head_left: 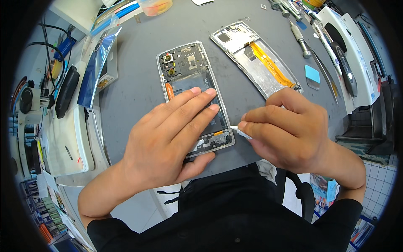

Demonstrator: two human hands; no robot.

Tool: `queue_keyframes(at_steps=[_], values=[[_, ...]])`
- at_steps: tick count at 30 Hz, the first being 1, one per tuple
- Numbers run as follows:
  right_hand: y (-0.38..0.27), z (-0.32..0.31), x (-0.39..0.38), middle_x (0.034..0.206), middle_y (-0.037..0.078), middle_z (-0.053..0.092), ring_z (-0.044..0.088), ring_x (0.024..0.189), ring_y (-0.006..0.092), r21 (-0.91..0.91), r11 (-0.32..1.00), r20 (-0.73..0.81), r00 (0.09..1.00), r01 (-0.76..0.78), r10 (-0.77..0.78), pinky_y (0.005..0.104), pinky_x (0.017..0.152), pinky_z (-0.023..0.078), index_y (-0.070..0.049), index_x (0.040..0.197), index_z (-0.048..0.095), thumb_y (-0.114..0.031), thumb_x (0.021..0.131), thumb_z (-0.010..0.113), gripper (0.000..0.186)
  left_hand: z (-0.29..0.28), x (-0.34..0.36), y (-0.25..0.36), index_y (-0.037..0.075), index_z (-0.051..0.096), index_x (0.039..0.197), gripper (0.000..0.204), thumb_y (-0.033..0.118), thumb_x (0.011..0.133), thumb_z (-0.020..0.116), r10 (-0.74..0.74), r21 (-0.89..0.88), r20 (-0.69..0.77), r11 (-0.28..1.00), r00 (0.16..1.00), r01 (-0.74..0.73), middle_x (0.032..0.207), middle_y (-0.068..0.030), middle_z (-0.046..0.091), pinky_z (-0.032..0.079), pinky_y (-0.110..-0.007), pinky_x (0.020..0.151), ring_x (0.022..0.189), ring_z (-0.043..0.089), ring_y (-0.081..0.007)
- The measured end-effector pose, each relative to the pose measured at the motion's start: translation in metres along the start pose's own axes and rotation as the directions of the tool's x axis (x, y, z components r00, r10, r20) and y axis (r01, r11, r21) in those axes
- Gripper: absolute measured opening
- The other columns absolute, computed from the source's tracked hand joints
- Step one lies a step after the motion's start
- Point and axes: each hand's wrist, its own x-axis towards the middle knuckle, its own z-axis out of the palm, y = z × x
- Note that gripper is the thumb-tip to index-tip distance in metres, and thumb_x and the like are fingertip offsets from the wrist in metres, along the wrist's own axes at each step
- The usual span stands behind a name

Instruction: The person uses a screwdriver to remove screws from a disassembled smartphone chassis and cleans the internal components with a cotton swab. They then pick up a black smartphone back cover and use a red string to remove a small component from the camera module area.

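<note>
Counter (pixel 138 38): grey and broad, carrying an opened phone (pixel 191 80) near the middle, a bare phone frame (pixel 252 63) to the right of it and loose tools along the far right
White casing (pixel 357 50): long and pale, at the right side, with a black tool handle (pixel 345 69) close along the inner edge
Left hand (pixel 155 140): palm down over the lower half of the phone, laid flat with fingers slightly parted across the dark inside, and with the thumb just below the bottom edge
Right hand (pixel 289 132): curled tight, pinching a thin white tool (pixel 243 133) between thumb and fingertips, beside the lower right of the phone
Phone: lying inside up on the counter, slanted with the top toward the upper left, partly hidden under the left hand
Phone frame: silver, slanted the same way, apart from the phone, reaching at the lower end behind the right hand
Blue panel (pixel 95 69): shiny, tilted up at the left side, next to a clear box (pixel 110 69)
Tweezers (pixel 325 73): dark and slim, lying between the blue pad (pixel 312 73) and the black tool handle
Screwdriver (pixel 299 38): metal, above the blue pad
Ribbon (pixel 273 67): orange, running lengthwise down the phone frame
Camera (pixel 168 58): round, set in the upper left of the phone
White tool: narrow, with the tip against the right rim of the phone, near the lower corner
</note>
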Motion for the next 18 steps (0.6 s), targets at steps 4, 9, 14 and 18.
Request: queue_keyframes(at_steps=[4, 9, 14, 18], values=[[-0.004, -0.005, -0.004, 0.086, 0.003, 0.071, 0.057, 0.067, 0.0173, 0.002, 1.0, 0.034, 0.999, 0.005, -0.005, 0.0253, 0.051, 0.047, -0.008, 0.084, 0.072, -0.007, 0.064, 0.078, 0.021, 0.0, -0.001, 0.001, -0.003, 0.062, 0.124, 0.059, 0.031, 0.076, 0.073, 0.001, 0.009, 0.003, 1.0, 1.0, -0.001, 0.133, -0.0198, 0.059, 0.048, -0.042, 0.099, 0.122, 0.058, -0.038], [-0.009, -0.007, -0.008, 0.086, 0.003, 0.072, 0.058, 0.068, 0.0171, 0.014, 1.0, 0.045, 0.999, -0.006, 0.006, 0.0252, 0.053, 0.048, -0.007, 0.085, 0.072, -0.008, 0.066, 0.077, 0.021, 0.001, 0.0, 0.001, -0.003, 0.062, 0.124, 0.059, 0.03, 0.076, 0.073, 0.002, 0.01, 0.003, 1.0, 1.0, -0.002, 0.133, -0.0198, 0.059, 0.048, -0.042, 0.1, 0.122, 0.058, -0.0377], [-0.012, -0.01, -0.007, 0.087, 0.003, 0.071, 0.058, 0.068, 0.0173, 0.024, 1.0, 0.077, 0.997, -0.011, 0.009, 0.0252, 0.053, 0.048, -0.008, 0.086, 0.072, -0.008, 0.066, 0.077, 0.02, 0.0, -0.001, 0.001, -0.003, 0.061, 0.124, 0.059, 0.029, 0.075, 0.073, -0.011, 0.008, 0.008, 1.0, 1.0, 0.011, 0.134, -0.0198, 0.059, 0.047, -0.042, 0.101, 0.123, 0.057, -0.0377], [-0.012, -0.012, -0.007, 0.087, 0.003, 0.071, 0.059, 0.069, 0.0178, 0.036, 0.999, 0.095, 0.995, -0.02, 0.017, 0.0256, 0.053, 0.048, -0.008, 0.087, 0.072, -0.007, 0.066, 0.077, 0.022, -0.001, -0.001, 0.002, -0.003, 0.062, 0.124, 0.06, 0.029, 0.075, 0.073, -0.013, 0.012, 0.014, 1.0, 1.0, 0.013, 0.134, -0.0198, 0.059, 0.047, -0.042, 0.102, 0.123, 0.057, -0.0378]])
